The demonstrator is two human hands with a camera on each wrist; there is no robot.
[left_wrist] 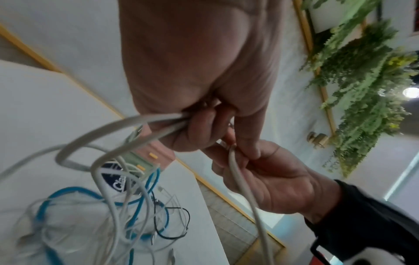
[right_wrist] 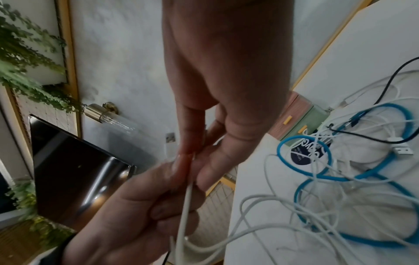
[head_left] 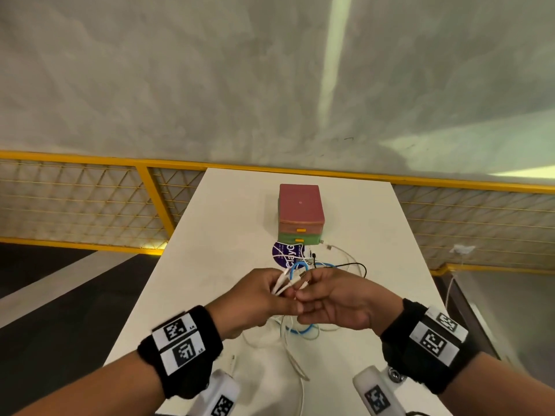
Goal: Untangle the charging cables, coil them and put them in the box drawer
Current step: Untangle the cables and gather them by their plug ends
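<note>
Fingers of the left hand (head_left: pixel 264 298) curl round gathered white cable (head_left: pixel 283 285) loops; the right hand (head_left: pixel 333 298) pinches a strand beside them. Below — the blue cable (right_wrist: pixel 371 176) tangle. A hard tug could cinch knots; the box (head_left: pixel 300 214) sits beyond, drawers closed.

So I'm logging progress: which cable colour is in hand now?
The white cable: both hands pinch it; blue cable and black cable lie on the table.
</note>
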